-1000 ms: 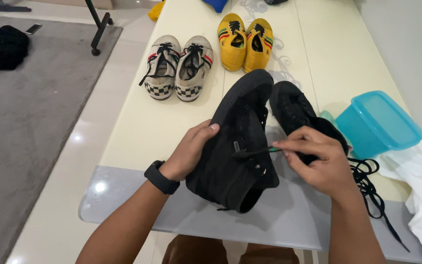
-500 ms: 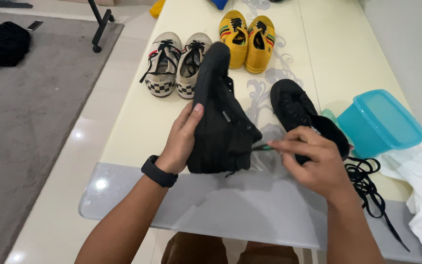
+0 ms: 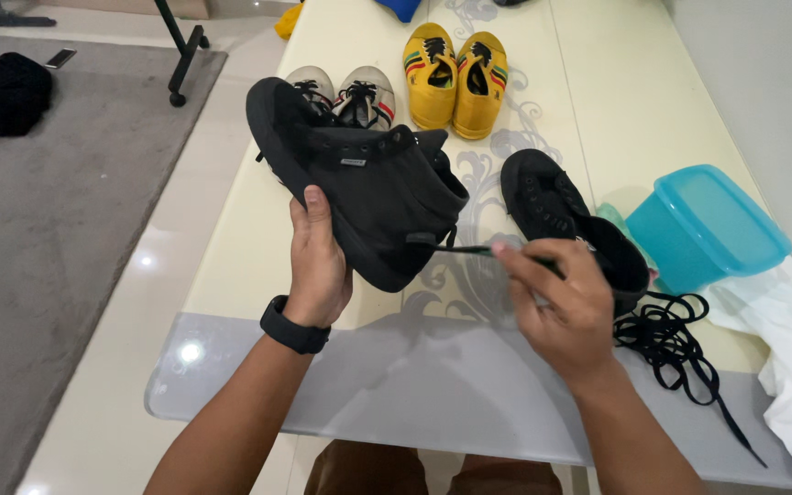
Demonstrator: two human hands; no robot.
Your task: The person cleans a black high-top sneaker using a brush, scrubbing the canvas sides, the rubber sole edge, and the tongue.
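Lacing the black high-top, live from the table's near edge

My left hand point(image 3: 318, 266) is gripping the black high-top shoe point(image 3: 364, 188) by its sole, holding it up over the table point(image 3: 240, 266), while my right hand point(image 3: 556, 307) is pinching the black lace point(image 3: 469, 248) at the heel; its mate point(image 3: 561, 215) is lying toward the right edge beside a teal container point(image 3: 703, 225).

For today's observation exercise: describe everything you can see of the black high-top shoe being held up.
The black high-top shoe looks like matte canvas with a black sole. It is lifted above the table, on its side, toe pointing away. The left hand grips its sole. The right hand pinches a black lace running to its side.
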